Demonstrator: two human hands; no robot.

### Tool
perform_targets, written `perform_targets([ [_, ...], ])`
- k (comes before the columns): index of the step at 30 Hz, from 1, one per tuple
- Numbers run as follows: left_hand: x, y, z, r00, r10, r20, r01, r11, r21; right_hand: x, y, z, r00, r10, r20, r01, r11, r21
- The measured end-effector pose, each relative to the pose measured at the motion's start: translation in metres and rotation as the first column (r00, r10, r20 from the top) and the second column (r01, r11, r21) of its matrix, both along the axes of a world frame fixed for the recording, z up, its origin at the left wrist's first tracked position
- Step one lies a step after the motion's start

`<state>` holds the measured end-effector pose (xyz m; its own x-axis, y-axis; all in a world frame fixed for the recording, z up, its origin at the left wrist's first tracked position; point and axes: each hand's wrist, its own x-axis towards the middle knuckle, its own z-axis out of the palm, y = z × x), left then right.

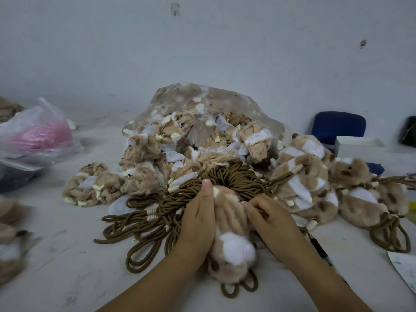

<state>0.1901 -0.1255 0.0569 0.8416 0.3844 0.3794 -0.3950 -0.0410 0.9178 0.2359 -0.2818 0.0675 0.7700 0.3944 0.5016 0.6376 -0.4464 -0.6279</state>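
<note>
Holding the plush toy (234,246) on the worktop (67,255) just in front of the big clear bag (202,122), the left grip (198,212) wraps the toy's side with the thumb laid over its far end, steadying it. The right grip (270,219) pinches the fabric at that same end; whether a cord is in the pinch I cannot tell. The toy lies nose toward the person, probably so the worked end faces the brown cords (157,210) heaped between it and the bag, ready to hand. Finished toys (315,188) pile up at the bag's right, apart from the limp skins (94,185) spilling at its left.
</note>
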Motion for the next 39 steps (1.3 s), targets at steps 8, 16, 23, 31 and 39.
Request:
perform_targets([
  [8,0.005,0.009,0.010,0.936,-0.316,-0.155,0.282,0.936,-0.211,-0.002,0.003,-0.004,0.990,0.035,-0.134,-0.029,0.999,0.040],
  [16,0.000,-0.005,0.014,0.988,-0.015,-0.152,0.019,1.000,0.023,-0.014,0.027,-0.007,0.889,0.213,-0.405,-0.070,0.938,0.339],
  [23,-0.001,-0.012,0.001,0.999,0.039,0.010,-0.039,0.997,0.065,-0.006,0.009,-0.004,0.969,-0.058,-0.239,0.098,0.982,0.159],
  [31,0.001,0.003,0.012,0.997,-0.056,-0.049,0.066,0.965,0.253,-0.004,0.005,-0.003,0.988,-0.151,-0.015,0.151,0.987,0.045],
  [39,0.000,0.009,0.016,0.996,-0.090,0.003,0.087,0.974,0.208,0.002,-0.006,0.004,0.986,-0.134,0.097,0.137,0.990,-0.020],
])
